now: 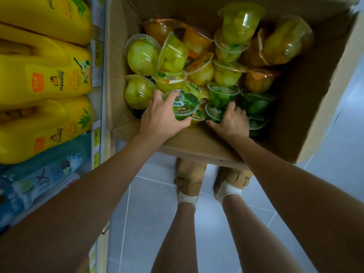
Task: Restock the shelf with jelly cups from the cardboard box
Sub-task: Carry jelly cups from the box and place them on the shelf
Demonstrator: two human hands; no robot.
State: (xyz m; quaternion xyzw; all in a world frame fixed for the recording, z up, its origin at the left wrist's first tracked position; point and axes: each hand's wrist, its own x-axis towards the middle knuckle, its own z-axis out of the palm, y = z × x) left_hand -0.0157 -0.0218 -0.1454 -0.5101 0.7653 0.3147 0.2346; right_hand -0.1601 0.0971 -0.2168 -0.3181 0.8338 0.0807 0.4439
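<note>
An open cardboard box stands on the floor in front of me, filled with several clear jelly cups in green, yellow and orange, lying at all angles. My left hand is curled around a green-lidded jelly cup at the box's near side, thumb under its rim. My right hand lies over the dark green cups near the front wall, fingers bent down onto one cup; whether it grips that cup is unclear.
A shelf with price tags runs along the left, holding big yellow jugs and blue-green refill pouches. The box's near flap hangs toward me. My feet in tan shoes stand on grey floor tiles.
</note>
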